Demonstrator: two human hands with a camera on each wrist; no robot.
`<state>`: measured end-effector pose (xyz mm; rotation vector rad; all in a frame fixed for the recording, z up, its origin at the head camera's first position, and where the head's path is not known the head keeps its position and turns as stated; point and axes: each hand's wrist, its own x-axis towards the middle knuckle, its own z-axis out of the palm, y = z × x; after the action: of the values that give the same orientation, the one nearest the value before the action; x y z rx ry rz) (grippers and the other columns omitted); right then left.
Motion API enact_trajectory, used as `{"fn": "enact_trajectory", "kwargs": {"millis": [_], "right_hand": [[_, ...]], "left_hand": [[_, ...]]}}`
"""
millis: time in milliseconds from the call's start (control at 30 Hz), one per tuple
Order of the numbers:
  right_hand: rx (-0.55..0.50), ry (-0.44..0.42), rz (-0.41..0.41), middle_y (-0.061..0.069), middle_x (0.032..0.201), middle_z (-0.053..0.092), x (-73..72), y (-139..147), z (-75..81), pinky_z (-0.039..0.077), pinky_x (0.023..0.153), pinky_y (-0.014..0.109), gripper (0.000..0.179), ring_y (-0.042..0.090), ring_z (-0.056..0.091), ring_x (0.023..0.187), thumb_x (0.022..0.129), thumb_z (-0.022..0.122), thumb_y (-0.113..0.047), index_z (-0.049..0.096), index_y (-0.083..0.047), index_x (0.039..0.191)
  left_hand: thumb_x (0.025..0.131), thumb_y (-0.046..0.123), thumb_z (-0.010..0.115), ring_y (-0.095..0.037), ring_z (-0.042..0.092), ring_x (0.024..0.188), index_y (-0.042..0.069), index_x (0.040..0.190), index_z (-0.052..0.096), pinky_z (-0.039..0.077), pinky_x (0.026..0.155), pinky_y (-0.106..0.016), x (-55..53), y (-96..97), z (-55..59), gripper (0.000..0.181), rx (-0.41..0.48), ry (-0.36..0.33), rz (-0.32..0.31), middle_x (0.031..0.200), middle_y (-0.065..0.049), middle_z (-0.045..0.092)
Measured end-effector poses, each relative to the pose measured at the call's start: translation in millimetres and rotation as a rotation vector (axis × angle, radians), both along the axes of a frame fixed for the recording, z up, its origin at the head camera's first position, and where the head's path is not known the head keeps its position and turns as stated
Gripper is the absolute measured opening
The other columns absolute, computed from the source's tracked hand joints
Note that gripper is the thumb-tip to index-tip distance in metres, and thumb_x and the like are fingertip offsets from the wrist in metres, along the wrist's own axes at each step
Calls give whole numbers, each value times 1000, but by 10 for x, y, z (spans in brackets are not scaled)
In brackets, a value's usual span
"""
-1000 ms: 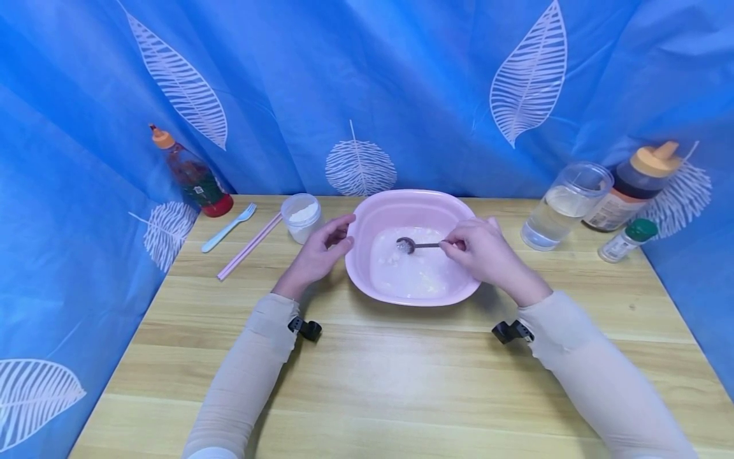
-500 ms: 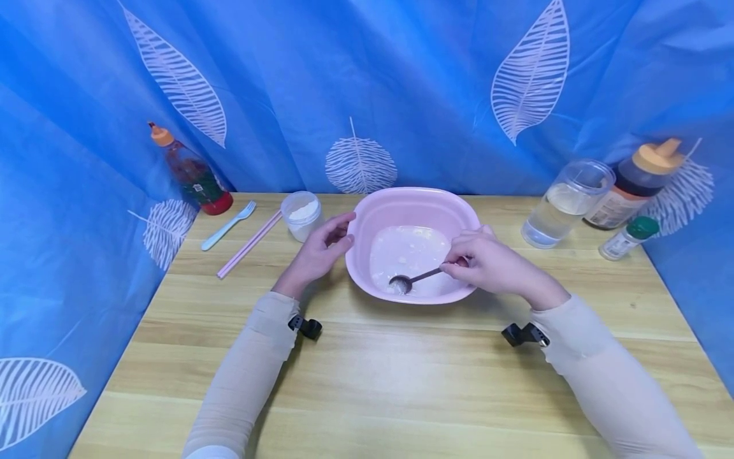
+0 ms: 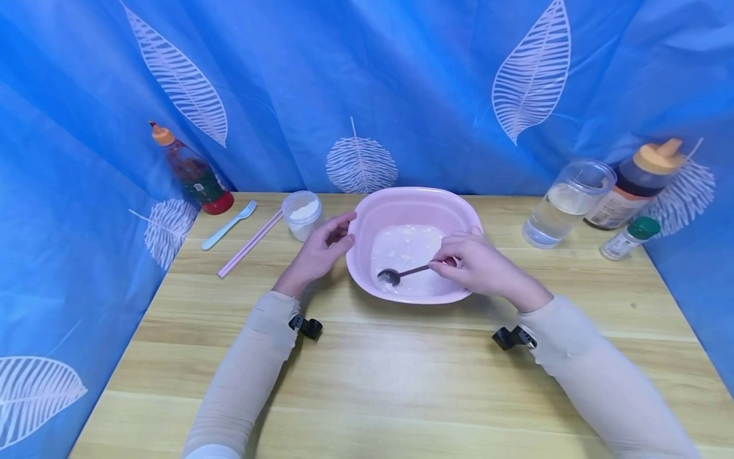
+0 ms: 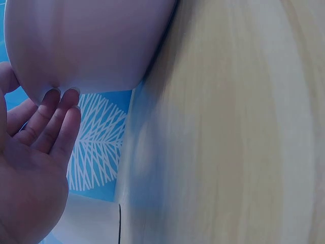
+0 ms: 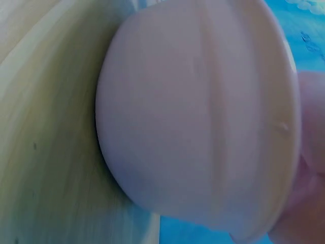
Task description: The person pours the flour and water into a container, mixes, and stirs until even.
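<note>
Shifted leftward, the dark, round-bowled, metal-looking spoon [image 3: 390,276] pinched in my right hand [image 3: 473,261] seems light, stiff, best held by its handle.

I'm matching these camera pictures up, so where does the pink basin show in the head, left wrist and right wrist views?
Head: the pink basin is just right of centre.
Left wrist: upper left, cut off by the top edge.
Right wrist: large across the middle, cut off at the top.
Shared landmark: the wooden table, seen in all three.
</note>
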<state>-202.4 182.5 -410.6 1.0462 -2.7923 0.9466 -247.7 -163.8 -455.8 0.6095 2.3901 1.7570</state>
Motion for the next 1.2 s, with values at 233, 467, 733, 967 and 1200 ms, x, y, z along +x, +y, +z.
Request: {"fn": "enact_trajectory", "kwargs": {"millis": [233, 467, 733, 967, 1200], "right_hand": [[34, 70, -168, -4, 73, 68, -55, -96, -5, 29, 90, 44, 7, 19, 58, 78, 95, 81, -13, 83, -10, 89], [55, 112, -318, 0, 69, 60, -91, 48, 15, 25, 85, 42, 11, 23, 54, 80, 96, 77, -12, 82, -7, 88], [51, 70, -220, -1, 74, 67, -68, 176, 51, 26, 87, 43, 7, 21, 54, 82, 94, 80, -10, 81, -8, 87], [17, -21, -18, -9, 78, 64, -67, 122, 20, 33, 91, 37, 9, 14, 54, 80, 96, 80, -10, 83, -15, 89], [2, -20, 83, -12, 78, 59, -99, 60, -3, 33, 91, 34, 9, 12, 52, 83, 96, 81, -12, 83, -18, 90]], "left_hand": [[107, 12, 60, -35, 61, 126, 0, 160, 48, 49, 114, -44, -12, -11, -16, 55, -2, 3, -3, 136, -25, 65], [107, 14, 61, -35, 61, 126, 2, 160, 48, 49, 114, -46, -20, -8, -12, 56, -10, -6, 3, 136, -24, 65], [108, 14, 61, -35, 60, 127, 2, 160, 48, 48, 115, -46, -13, -3, -8, 55, -11, -17, 9, 136, -24, 64], [108, 12, 61, -35, 60, 124, 1, 160, 48, 49, 109, -39, -7, -2, -14, 55, -10, -6, 8, 135, -26, 65], [108, 12, 61, -34, 61, 124, 1, 160, 49, 49, 109, -37, -15, 2, -23, 55, -13, -4, 9, 135, -25, 65]]}}
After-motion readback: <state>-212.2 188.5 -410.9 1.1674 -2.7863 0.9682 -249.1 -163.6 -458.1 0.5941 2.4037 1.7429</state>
